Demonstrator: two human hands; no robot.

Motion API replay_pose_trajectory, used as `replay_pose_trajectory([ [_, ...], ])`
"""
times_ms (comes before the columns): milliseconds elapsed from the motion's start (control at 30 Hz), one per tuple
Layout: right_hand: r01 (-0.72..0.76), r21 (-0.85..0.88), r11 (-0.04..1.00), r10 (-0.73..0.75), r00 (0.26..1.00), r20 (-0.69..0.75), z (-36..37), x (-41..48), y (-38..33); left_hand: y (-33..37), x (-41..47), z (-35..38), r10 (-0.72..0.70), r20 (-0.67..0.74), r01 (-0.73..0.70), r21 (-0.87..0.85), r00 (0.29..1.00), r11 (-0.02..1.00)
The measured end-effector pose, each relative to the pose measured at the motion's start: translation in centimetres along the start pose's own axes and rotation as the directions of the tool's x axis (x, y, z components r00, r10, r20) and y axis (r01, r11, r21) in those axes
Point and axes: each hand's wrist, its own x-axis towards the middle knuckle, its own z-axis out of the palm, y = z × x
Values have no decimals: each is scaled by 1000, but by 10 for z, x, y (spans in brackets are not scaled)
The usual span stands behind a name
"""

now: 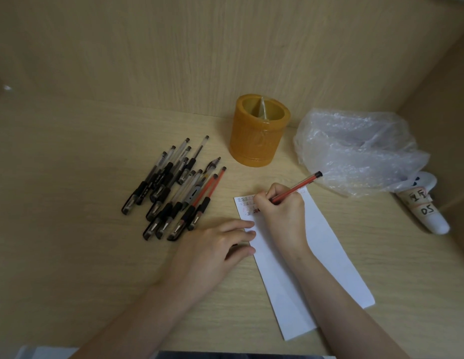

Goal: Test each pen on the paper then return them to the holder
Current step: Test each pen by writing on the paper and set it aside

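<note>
Pale wood-grain desk [70,229] runs back to a matching wall panel [148,60], with a side wall closing it off at the right. On it are one orange pen holder [260,133], one long strip of white paper [316,268], one crumpled clear plastic bag [360,149], one white labelled tube [425,211] and a loose pile of pens [174,187]. The pile holds over a dozen, mostly black-gripped, two with orange barrels; the overlap prevents an exact count. One more pen, the red pen [295,189], is clasped in the right grip [280,208], fingers curled round its lower barrel. Its tip is down on the paper's far end among small written marks, and its cap end points toward the bag. The left grip [220,244] lies relaxed and flat, fingertips pressing the paper's left edge, just beside the nearest pens. The holder stands upright near the back wall, apart from both grips, with a band of bare desk between it and the paper. The bag and tube crowd the right side against the wall; wider desk surface lies left of the pile and toward the near edge.
</note>
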Motion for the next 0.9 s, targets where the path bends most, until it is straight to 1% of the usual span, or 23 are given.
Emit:
replay_pose_trajectory([
  [167,15,0,1000,-15,1000,-16,-1,1,2,0,0,0,-2,-17,2,-1,1000,1000],
  [367,17,15,1000,-17,1000,-6,-1,1,3,0,0,0,2,4,-2,-3,1000,1000],
  [433,-10,66,998,11,1000,-22,-4,3,3,0,0,-1,2,-11,-2,-6,1000,1000],
  [533,-60,192,980,75,995,-69,-9,7,3,1,0,-1,-4,-7,4,-3,1000,1000],
  [600,-88,274,958,112,991,-74,-11,9,2,1,-1,-1,-5,-2,5,6,1000,1000],
  [700,-168,440,882,190,982,-6,-18,11,-2,0,0,0,-16,1,16,-11,1000,1000],
  [767,-236,490,839,234,970,66,-23,16,-4,-1,1,-2,-47,19,48,-67,999,997],
  [833,-255,484,837,231,967,109,-29,18,-5,0,2,-6,-88,35,92,-141,995,986],
  [900,-223,508,832,179,975,134,-33,18,-8,3,2,-11,-134,25,136,-251,991,958],
])
